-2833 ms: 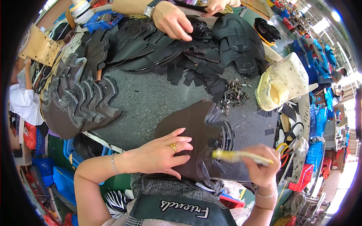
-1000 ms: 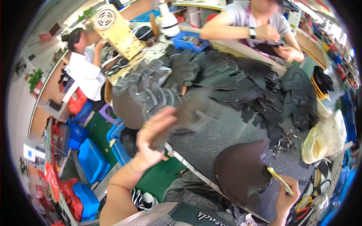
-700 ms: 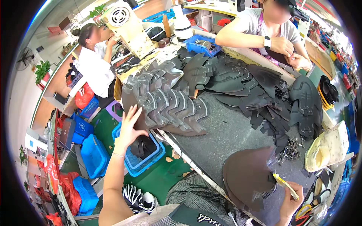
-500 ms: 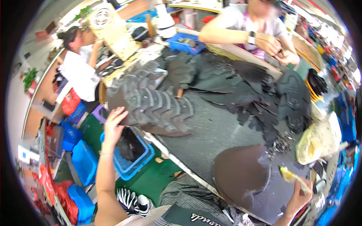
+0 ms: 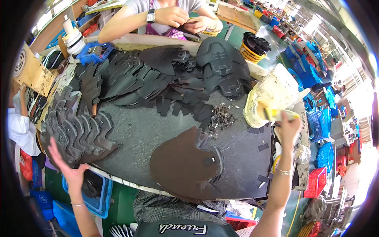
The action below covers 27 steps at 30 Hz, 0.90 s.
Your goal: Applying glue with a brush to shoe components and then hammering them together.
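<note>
My left hand (image 5: 70, 170) is spread open beside a fanned row of dark curved cut pieces (image 5: 81, 136) with grey edges; its fingertips are close to them, and I cannot tell if they touch. At the right, my right hand (image 5: 290, 128) is closed round a yellow, glue-smeared brush (image 5: 291, 114). The brush is at the mouth of a crusted, pale yellow glue pot (image 5: 254, 103), its tip blurred and partly lost against the pot. Between my hands, a brown rounded stack of cut pieces (image 5: 181, 164) lies at the table's near edge, with a small dark scrap on top.
More black cut pieces (image 5: 136, 75) are heaped along the far side, with a patterned black stack (image 5: 223, 65) and metallic bits (image 5: 223, 118) nearby. A co-worker's hands (image 5: 179, 19) work across the table (image 5: 130, 122). A blue bin (image 5: 98, 201) stands below its left edge.
My view has swung right. My right hand has lifted the brush from the table's near right to the glue pot. My left hand has come off the fanned pieces, fingers spread.
</note>
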Motion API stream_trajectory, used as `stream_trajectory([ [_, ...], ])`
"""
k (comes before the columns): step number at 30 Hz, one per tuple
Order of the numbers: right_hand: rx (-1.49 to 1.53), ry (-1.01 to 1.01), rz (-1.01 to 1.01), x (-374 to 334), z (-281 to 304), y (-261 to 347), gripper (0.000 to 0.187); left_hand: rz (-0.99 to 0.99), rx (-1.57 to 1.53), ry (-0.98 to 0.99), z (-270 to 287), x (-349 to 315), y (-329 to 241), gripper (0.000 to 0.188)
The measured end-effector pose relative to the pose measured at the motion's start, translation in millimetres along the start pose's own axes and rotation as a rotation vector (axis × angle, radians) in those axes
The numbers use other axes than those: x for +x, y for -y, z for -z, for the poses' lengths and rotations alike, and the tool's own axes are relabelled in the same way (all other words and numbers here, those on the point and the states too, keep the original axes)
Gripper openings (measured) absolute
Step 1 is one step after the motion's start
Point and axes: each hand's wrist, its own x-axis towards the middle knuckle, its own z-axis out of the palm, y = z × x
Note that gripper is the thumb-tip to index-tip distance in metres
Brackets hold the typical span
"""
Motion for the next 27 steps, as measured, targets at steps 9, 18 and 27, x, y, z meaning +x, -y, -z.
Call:
stream_trajectory([
  [9, 0.549, 0.578, -0.142, -125, 21, 61, 0.016, -0.740, -0.583, 0.993, -106, 7, -195, 0.080],
  [18, 0.336, 0.460, 0.514, -149, -9, 71, 0.014, -0.814, -0.548, 1.036, -117, 2, -194, 0.059],
  [27, 0.197, 0.313, 0.524, -181, 14, 78, 0.013, -0.779, -0.577, 0.991, -118, 3, -196, 0.049],
])
